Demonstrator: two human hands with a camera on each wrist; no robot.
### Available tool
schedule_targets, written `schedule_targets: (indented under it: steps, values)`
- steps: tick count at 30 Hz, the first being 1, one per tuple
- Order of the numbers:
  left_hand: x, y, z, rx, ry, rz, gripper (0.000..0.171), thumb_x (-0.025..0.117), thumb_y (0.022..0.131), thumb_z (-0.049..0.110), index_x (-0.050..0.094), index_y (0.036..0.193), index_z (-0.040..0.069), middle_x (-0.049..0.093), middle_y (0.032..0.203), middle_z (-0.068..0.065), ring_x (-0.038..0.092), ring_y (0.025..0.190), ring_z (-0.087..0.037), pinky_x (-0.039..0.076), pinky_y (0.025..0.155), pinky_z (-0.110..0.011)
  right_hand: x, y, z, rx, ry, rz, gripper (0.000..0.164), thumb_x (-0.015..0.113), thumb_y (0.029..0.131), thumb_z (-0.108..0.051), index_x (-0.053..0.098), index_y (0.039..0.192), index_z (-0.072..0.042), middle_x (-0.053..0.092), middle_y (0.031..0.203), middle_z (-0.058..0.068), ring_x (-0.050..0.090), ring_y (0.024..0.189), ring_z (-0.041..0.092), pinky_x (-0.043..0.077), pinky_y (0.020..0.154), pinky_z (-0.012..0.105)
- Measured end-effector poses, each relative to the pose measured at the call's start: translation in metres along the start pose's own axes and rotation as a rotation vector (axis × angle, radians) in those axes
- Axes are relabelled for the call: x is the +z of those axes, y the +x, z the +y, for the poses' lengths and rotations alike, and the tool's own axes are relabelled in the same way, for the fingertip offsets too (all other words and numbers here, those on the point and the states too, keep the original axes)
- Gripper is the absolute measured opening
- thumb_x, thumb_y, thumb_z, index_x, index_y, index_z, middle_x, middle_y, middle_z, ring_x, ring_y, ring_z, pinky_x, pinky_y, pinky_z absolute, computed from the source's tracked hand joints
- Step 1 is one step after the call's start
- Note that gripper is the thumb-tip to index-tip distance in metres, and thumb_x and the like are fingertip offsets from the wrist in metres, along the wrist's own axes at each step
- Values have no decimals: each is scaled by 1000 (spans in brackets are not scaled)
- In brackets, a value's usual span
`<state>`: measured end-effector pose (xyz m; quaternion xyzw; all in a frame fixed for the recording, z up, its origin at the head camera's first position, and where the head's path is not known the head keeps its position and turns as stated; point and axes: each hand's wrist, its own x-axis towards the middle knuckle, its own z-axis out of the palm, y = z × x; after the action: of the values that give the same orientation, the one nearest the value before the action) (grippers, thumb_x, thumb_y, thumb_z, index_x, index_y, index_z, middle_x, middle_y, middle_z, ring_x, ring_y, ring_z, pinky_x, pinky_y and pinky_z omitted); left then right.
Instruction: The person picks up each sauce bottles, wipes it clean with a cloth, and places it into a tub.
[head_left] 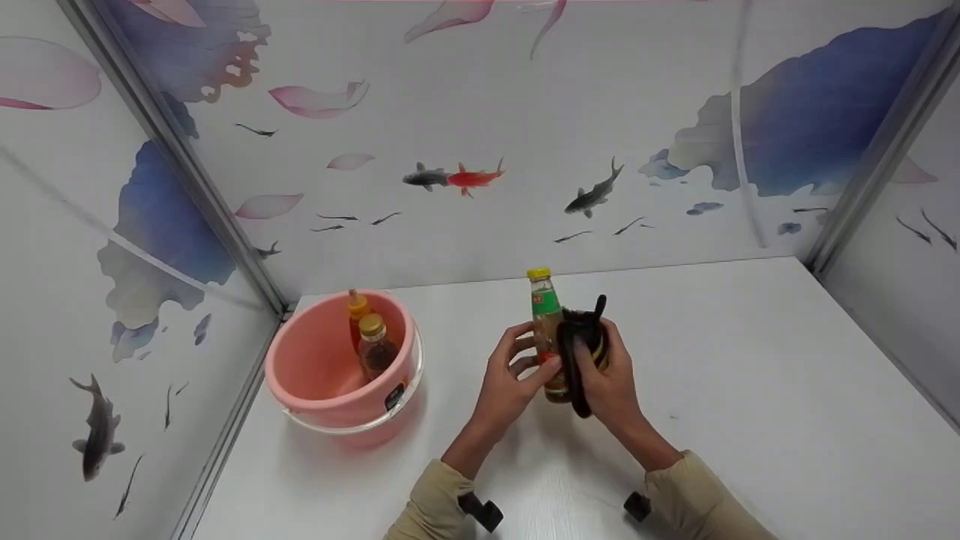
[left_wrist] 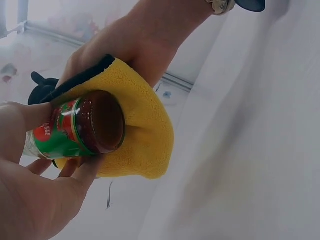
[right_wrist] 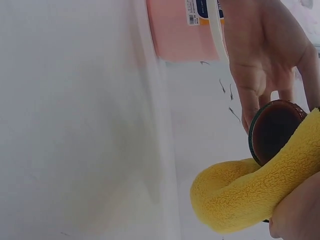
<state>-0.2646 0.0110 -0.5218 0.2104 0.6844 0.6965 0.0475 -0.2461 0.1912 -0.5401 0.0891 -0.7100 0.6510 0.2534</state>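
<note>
A glass sauce bottle (head_left: 546,301) with a yellow cap and green label is held up above the table, its cap upward. My left hand (head_left: 510,382) grips it from the left, with fingers and thumb around its side. From the right, my right hand (head_left: 618,386) holds a cloth (head_left: 573,367) against the bottle. The cloth looks black on one face in the head view; its yellow fluffy face (left_wrist: 147,135) lies along the glass in the left wrist view. Brown contents show through the bottle's base (right_wrist: 274,131) in the right wrist view.
At the left of the white table (head_left: 720,390) stands a pink bucket (head_left: 307,375) with a pale handle. Inside are a yellow-topped squeeze bottle (head_left: 358,306) and a gold-capped bottle of dark liquid (head_left: 377,352). Printed walls (head_left: 525,112) border the table.
</note>
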Motion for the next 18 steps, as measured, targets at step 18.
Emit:
schedule_targets:
  steps: [18]
  values:
    - [6,-9,0,-20,188,-144,62,83,96,40,52,150,35,64,144,3,69,123,-15,59,107,-47,-7,2,-1,-1,0,40,40,63,110,-12,54,149,-10,66,131,2,66,116,19,58,94,23]
